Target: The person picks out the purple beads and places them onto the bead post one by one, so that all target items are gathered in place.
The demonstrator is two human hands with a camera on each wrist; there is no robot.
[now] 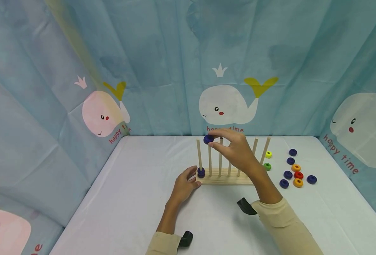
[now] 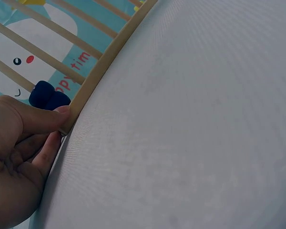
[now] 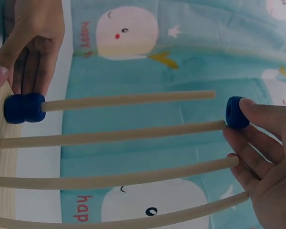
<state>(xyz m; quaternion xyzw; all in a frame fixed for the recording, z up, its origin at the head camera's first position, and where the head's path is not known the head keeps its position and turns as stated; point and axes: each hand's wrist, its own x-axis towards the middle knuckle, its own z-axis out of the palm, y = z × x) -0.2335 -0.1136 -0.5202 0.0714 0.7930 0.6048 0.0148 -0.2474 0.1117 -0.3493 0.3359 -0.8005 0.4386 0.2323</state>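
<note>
A pale wooden peg stand (image 1: 224, 181) with a row of upright pegs stands on the table. At its left end, my left hand (image 1: 182, 187) grips the base between thumb and fingers. Two dark blue rings (image 3: 25, 108) are stacked at the bottom of the leftmost peg, beside that hand. Up at the peg tops, my right hand (image 1: 237, 150) pinches another dark blue ring (image 1: 208, 139) between thumb and fingers. In the right wrist view this ring is just beyond the tips of the first two pegs, its hole turned toward the stand. The right hand hides parts of the middle pegs.
Right of the stand lie several loose rings: blue (image 1: 311, 179), orange (image 1: 297, 182), red (image 1: 298, 175), green (image 1: 267, 166) and yellow (image 1: 268, 154). A blue curtain (image 1: 162, 71) with printed whales surrounds the white table (image 1: 137, 198) at the back and sides.
</note>
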